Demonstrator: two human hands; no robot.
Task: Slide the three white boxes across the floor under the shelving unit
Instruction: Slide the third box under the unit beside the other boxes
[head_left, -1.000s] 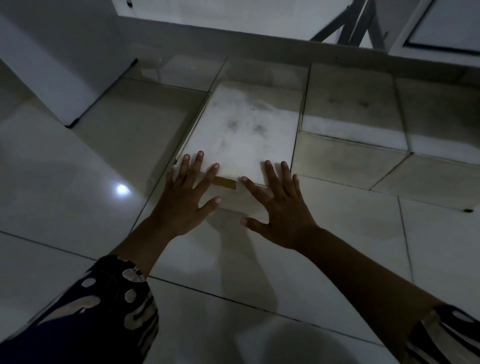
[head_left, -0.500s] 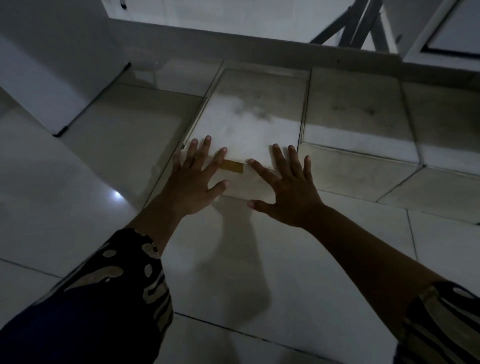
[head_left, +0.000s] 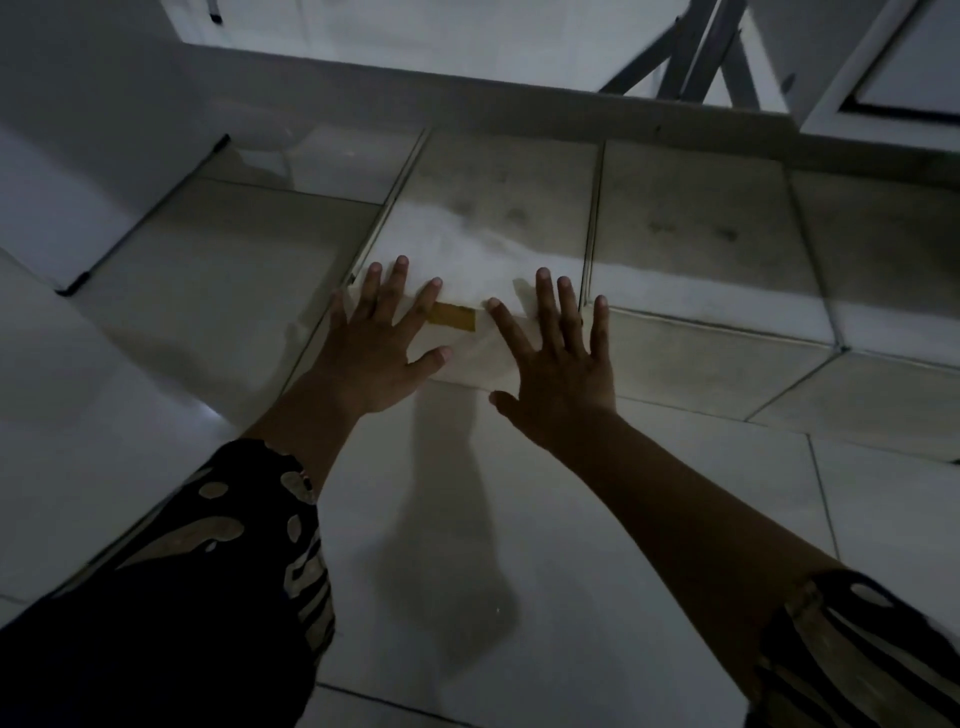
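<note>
Both hands, left hand (head_left: 371, 345) and right hand (head_left: 558, 374), press flat with fingers spread wide on the near edge of the left white box (head_left: 483, 260); two more boxes (head_left: 691, 244) sit alongside, partly beneath the shelving unit (head_left: 467, 98).

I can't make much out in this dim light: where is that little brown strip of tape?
In the head view, the tape sits centre frame on the near edge of the leftmost white box, between the left hand and right hand.

the picture is dim and greyish, slightly soft all over. a pale band of light falls across the white boxes (head_left: 488, 249), their far halves in shade. the forearms cast a dark shadow on the glossy floor (head_left: 519, 519). wide-angle bending curves the edges.
</note>
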